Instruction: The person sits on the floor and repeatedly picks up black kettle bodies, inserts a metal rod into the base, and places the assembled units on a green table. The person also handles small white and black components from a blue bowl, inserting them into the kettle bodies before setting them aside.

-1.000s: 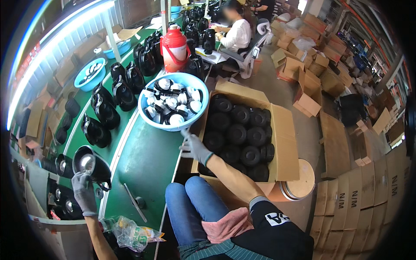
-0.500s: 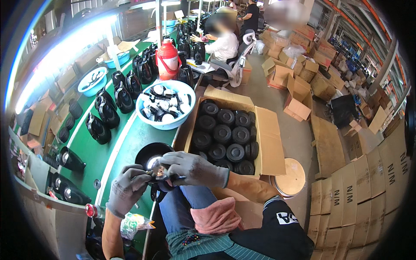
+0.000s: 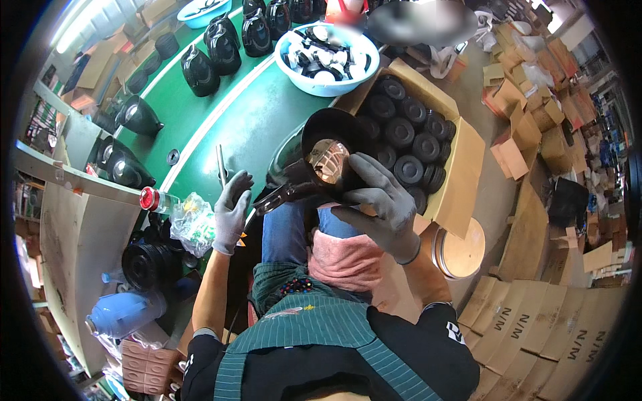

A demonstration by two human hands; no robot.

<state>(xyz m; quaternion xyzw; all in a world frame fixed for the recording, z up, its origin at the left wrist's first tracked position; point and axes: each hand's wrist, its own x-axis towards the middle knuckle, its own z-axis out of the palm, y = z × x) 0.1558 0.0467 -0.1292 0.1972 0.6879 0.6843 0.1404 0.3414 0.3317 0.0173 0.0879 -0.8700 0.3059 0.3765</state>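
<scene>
A glossy black jug body with a mirror-like round inside lies tilted above my lap, its wide mouth toward me. My right hand, in a grey glove, is closed on its rim, with the fingers at the mouth. The jug's black handle points down and left. Beyond the handle's end is my gloved left hand, off the jug. Its fingers are curled at the lower end of a slim metal rod, and the rod's lower part is hidden.
A light-blue basin of small black and white parts stands on the green bench, near several black jugs. An open carton of round black parts is at right. A red-capped bottle and plastic bag lie left.
My view has tipped down. My left hand has left the jug and moved to the metal rod. The jug has turned, and my right hand has shifted to its rim.
</scene>
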